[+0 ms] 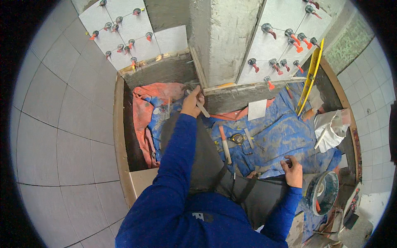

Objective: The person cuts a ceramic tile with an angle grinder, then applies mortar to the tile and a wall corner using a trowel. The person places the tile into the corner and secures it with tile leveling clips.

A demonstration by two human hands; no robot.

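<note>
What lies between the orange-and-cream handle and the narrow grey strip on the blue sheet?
A black-and-yellow tool, apparently a tape measure, lies between the orange-and-cream handle and grey strip; the head view shows it.

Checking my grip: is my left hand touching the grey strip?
Touching: the head view shows your left hand gripping the strip, whose end juts out rightward.

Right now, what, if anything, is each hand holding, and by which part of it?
The left hand grips a thin, pale flat strip, apparently near its middle; the right hand, loosely curled, shows nothing held.
</note>
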